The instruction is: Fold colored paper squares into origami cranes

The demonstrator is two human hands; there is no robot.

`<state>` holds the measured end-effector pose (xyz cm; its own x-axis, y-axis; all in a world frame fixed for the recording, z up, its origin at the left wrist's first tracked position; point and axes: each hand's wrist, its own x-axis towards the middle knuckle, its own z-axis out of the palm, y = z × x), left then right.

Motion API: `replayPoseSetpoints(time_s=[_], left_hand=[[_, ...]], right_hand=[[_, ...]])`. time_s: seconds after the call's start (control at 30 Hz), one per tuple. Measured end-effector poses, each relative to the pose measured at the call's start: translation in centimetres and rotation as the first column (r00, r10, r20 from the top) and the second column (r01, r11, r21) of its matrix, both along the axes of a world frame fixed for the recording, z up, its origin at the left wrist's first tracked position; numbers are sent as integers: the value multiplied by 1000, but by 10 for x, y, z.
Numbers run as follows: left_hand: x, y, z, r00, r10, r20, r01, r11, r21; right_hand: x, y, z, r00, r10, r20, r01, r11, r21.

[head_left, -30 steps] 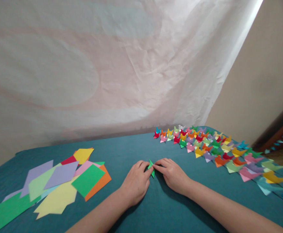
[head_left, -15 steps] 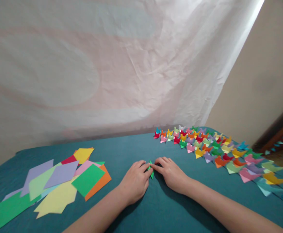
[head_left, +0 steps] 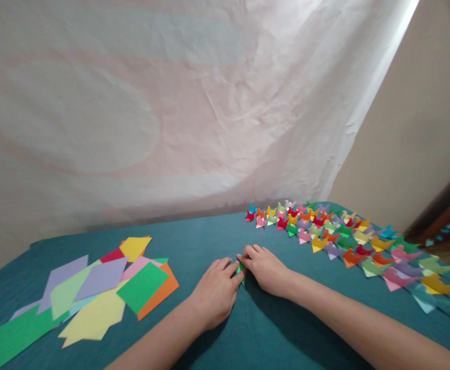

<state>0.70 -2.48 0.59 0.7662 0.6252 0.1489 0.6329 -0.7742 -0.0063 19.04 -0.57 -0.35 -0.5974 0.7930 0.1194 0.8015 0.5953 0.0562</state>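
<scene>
A small folded piece of green paper (head_left: 242,275) lies on the teal cloth at the middle of the table, mostly covered by my fingers. My left hand (head_left: 217,294) rests on its left side, with thumb and fingertips pressing the paper. From the other side my right hand (head_left: 264,268) has thumb and forefinger pinched at the paper's far end, the other fingers curled in. Both hands are closed on the same piece. Which folds it has I cannot make out.
To the left lies a loose spread of coloured paper sheets (head_left: 143,283). Rows of small folded paper birds (head_left: 319,243) in many colours stand along the right. A pale hanging cloth (head_left: 194,128) closes off the table's back edge.
My right hand has moved slightly away to the far end of the green paper and now covers its upper tip. My left hand stays on the paper. The view has shifted slightly.
</scene>
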Motion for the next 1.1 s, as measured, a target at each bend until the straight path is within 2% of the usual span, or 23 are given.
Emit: replayPoseSetpoints(time_s=[0.1, 0.23, 0.33, 0.43, 0.6, 0.73, 0.9, 1.1], left_hand=[[0, -2, -1, 1000, 14, -16, -14, 1000, 1], [1, -6, -1, 998, 34, -43, -35, 999, -2], [2, -7, -3, 998, 50, -43, -49, 999, 16], [3, -7, -6, 998, 58, -35, -57, 998, 34], [7, -6, -6, 997, 58, -40, -57, 998, 35], [8, -4, -4, 999, 53, 14, -53, 998, 41], [7, -1, -7, 986, 144, 85, -150, 986, 72], [4, 2, -14, 982, 140, 129, -149, 986, 68]], right_hand=[[-2, 6, 0, 1000, -9, 3, 9, 1000, -17], [4, 9, -4, 997, 12, -70, -18, 997, -74], [14, 2, -4, 986, 28, -162, -45, 993, -107], [21, -12, -2, 983, 66, -172, -87, 989, -117], [21, -27, -2, 987, 69, -147, -86, 990, -110], [17, -28, -4, 988, 47, -144, -62, 993, -96], [16, -28, -5, 989, 39, -139, -48, 997, -59], [16, -28, -8, 990, 40, -137, -45, 999, -27]])
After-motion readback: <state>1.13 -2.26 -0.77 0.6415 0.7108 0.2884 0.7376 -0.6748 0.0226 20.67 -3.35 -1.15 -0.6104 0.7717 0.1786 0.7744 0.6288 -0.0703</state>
